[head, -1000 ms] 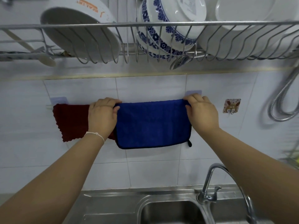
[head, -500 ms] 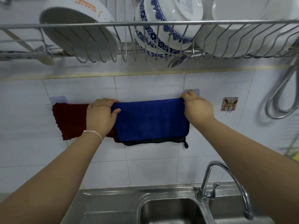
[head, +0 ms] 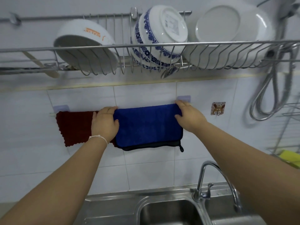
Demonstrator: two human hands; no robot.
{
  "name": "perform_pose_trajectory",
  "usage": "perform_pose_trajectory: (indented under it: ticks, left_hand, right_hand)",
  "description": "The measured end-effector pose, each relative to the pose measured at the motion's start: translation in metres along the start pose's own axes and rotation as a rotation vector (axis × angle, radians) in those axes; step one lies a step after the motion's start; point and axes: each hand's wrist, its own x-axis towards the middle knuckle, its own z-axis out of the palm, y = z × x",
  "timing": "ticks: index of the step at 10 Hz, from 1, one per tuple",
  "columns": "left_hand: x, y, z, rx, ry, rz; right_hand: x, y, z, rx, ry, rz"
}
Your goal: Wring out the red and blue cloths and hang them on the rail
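Wire dish rack (head: 162, 46) is running across the wall up top, far side. White bowl with orange lettering (head: 86, 51) is leaning in it on the left, blue-patterned bowl (head: 159, 39) is sitting mid-rack, white plate (head: 227, 33) is standing on the right. Metal spoon (head: 168, 73) is poking down through the wires under the patterned bowl; a pale utensil (head: 42, 65) is angling down at far left. Square patterned sticker hook (head: 218, 108) is sitting on the tile, right of centre. Metal shower hose (head: 267, 98) is looping down at far right. Curved tap (head: 215, 181) is arching over the steel sink (head: 168, 211), near right. Something yellow (head: 290, 157) is showing at the right edge, too blurred to identify.
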Motion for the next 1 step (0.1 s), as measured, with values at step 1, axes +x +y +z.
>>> perform_pose_trajectory:
  ticks: [1]
  left_hand:
    - [-0.0355, 0.0227, -0.0065, -0.025, 0.052, 0.021]
  right_hand:
    - [-0.0431, 0.0031, -0.0004, 0.125, 0.176, -0.025]
